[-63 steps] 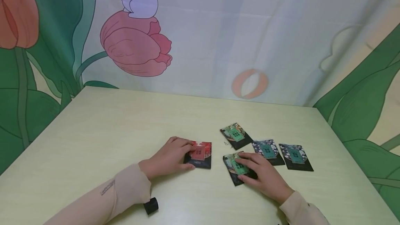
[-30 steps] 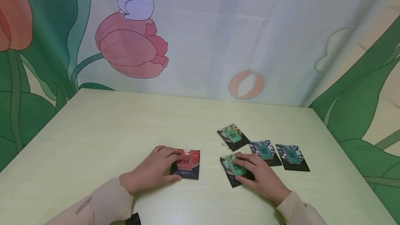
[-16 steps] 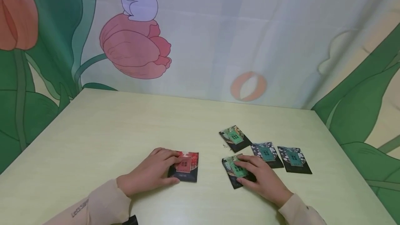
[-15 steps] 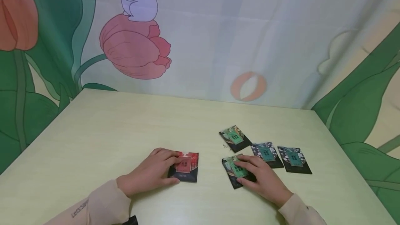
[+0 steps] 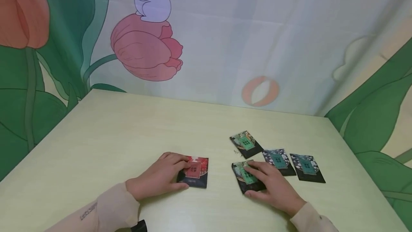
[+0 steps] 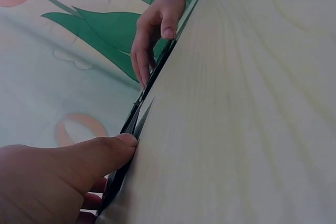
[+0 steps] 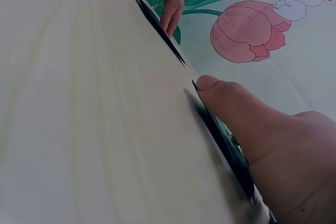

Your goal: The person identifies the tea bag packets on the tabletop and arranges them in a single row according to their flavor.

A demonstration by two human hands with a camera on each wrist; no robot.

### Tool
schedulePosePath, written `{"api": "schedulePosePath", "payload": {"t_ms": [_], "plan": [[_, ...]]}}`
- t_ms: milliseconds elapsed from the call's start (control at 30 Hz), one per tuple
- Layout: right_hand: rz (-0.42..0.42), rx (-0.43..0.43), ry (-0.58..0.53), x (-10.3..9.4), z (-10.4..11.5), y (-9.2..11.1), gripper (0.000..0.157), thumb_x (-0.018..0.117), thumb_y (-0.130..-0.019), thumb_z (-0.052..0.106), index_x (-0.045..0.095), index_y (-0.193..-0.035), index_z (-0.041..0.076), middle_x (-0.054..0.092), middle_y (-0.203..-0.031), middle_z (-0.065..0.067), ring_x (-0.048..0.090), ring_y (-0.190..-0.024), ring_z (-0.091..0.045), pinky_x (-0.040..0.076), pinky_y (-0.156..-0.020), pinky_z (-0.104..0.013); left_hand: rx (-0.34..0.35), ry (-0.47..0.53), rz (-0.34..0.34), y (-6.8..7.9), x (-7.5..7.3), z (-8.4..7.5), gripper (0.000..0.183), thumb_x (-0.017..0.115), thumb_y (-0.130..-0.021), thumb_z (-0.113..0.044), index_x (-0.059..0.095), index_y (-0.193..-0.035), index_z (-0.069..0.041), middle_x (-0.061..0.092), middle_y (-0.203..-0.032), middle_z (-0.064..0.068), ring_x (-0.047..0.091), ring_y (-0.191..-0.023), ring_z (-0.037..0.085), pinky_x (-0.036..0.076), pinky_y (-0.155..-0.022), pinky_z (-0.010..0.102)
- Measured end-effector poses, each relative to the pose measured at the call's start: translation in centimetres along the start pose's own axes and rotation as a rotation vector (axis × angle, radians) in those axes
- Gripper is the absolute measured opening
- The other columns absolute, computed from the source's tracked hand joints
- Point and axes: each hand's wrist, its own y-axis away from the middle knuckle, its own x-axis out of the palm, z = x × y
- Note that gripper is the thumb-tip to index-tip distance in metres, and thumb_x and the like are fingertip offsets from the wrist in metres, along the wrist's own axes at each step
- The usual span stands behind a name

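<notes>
In the head view my left hand (image 5: 161, 174) holds a red-and-black printed packet (image 5: 200, 173) lying flat on the table. Its fingers cover the packet's left part, with the thumb at the near-left corner. To the right, my right hand (image 5: 273, 185) grips a green-and-black packet (image 5: 243, 178), fingers curved over the top and thumb at the near edge. That hand hides the packet's right side. The left wrist view shows the left thumb (image 6: 113, 153) against a dark packet edge (image 6: 118, 182). Similarly, the right thumb (image 7: 226, 95) meets a packet edge in the right wrist view.
Behind the right hand lie another green-labelled packet (image 5: 246, 144) and two blue floral packets, a nearer one (image 5: 279, 162) and one at the far right (image 5: 307, 167). A printed curtain (image 5: 206, 46) hangs behind the pale table (image 5: 128, 128).
My left hand has drawn the red packet left and nearer, away from the green one. Lately the right hand has turned its packet slightly straighter, its thumb shifting to the near edge.
</notes>
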Motion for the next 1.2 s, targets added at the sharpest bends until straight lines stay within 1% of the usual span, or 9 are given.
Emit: {"api": "schedulePosePath", "payload": {"t_ms": [67, 300, 467, 633, 700, 833, 967, 1200], "plan": [[-0.001, 0.001, 0.011, 0.0, 0.1, 0.0, 0.070, 0.067, -0.080, 0.060, 0.055, -0.137, 0.022, 0.054, -0.137, -0.002, 0.052, -0.125, -0.027, 0.043, -0.103, -0.053, 0.010, 0.004, -0.003, -0.1, 0.0, -0.1, 0.061, 0.070, -0.083, -0.049, 0.059, -0.131, -0.014, 0.056, -0.133, 0.002, 0.050, -0.123, 0.022, 0.037, -0.109, 0.042], [-0.013, 0.002, 0.031, 0.1, 0.3, -0.3, 0.071, 0.066, -0.079, 0.061, 0.055, -0.137, 0.021, 0.055, -0.137, -0.003, 0.052, -0.124, -0.027, 0.041, -0.104, -0.055, -0.004, 0.006, 0.004, -0.3, 0.0, -0.1, 0.061, 0.069, -0.083, -0.051, 0.060, -0.130, -0.014, 0.056, -0.133, 0.002, 0.049, -0.124, 0.022, 0.037, -0.110, 0.042], [-0.021, 0.016, 0.036, 0.1, 0.6, -0.6, 0.070, 0.066, -0.079, 0.062, 0.056, -0.136, 0.021, 0.055, -0.136, -0.003, 0.052, -0.124, -0.027, 0.041, -0.103, -0.055, 0.002, 0.006, 0.005, -0.4, 0.0, 0.0, 0.061, 0.069, -0.083, -0.051, 0.059, -0.131, -0.015, 0.055, -0.134, 0.002, 0.049, -0.124, 0.022, 0.037, -0.110, 0.042], [-0.025, 0.033, 0.033, 0.3, 1.2, -0.9, 0.069, 0.065, -0.080, 0.062, 0.057, -0.135, 0.021, 0.056, -0.135, -0.003, 0.053, -0.123, -0.026, 0.042, -0.103, -0.054, -0.021, 0.021, 0.032, -0.3, -0.1, -0.1, 0.063, 0.069, -0.083, -0.052, 0.057, -0.133, -0.016, 0.054, -0.135, 0.001, 0.048, -0.126, 0.021, 0.036, -0.110, 0.042], [-0.024, 0.041, 0.026, 0.5, 1.5, -1.0, 0.068, 0.065, -0.080, 0.061, 0.057, -0.135, 0.021, 0.056, -0.135, -0.003, 0.053, -0.123, -0.027, 0.042, -0.103, -0.053, -0.040, 0.024, 0.044, -0.1, -0.2, -0.2, 0.063, 0.069, -0.082, -0.052, 0.058, -0.133, -0.016, 0.054, -0.135, 0.001, 0.048, -0.126, 0.021, 0.036, -0.111, 0.042], [-0.011, 0.074, 0.027, 1.0, 2.0, -1.1, 0.065, 0.062, -0.083, 0.061, 0.057, -0.135, 0.022, 0.055, -0.136, -0.003, 0.052, -0.124, -0.027, 0.043, -0.102, -0.053, -0.056, 0.014, 0.054, -0.1, -0.1, -0.3, 0.063, 0.069, -0.081, -0.053, 0.059, -0.131, -0.015, 0.055, -0.135, 0.002, 0.048, -0.126, 0.022, 0.036, -0.110, 0.043], [0.001, 0.099, 0.030, 1.1, 2.4, -1.3, 0.064, 0.060, -0.084, 0.061, 0.057, -0.134, 0.022, 0.054, -0.136, -0.004, 0.052, -0.124, -0.027, 0.042, -0.103, -0.052, -0.047, 0.000, 0.047, -0.1, 0.1, -0.2, 0.063, 0.069, -0.082, -0.053, 0.059, -0.130, -0.015, 0.055, -0.134, 0.002, 0.049, -0.125, 0.022, 0.037, -0.110, 0.043], [-0.005, 0.102, 0.038, 0.9, 2.7, -1.6, 0.064, 0.059, -0.084, 0.062, 0.058, -0.133, 0.022, 0.054, -0.136, -0.003, 0.052, -0.122, -0.024, 0.043, -0.102, -0.051, -0.031, -0.010, 0.020, -0.1, 0.2, -0.1, 0.062, 0.069, -0.082, -0.053, 0.059, -0.131, -0.016, 0.055, -0.134, 0.001, 0.049, -0.124, 0.020, 0.037, -0.109, 0.042]]}}
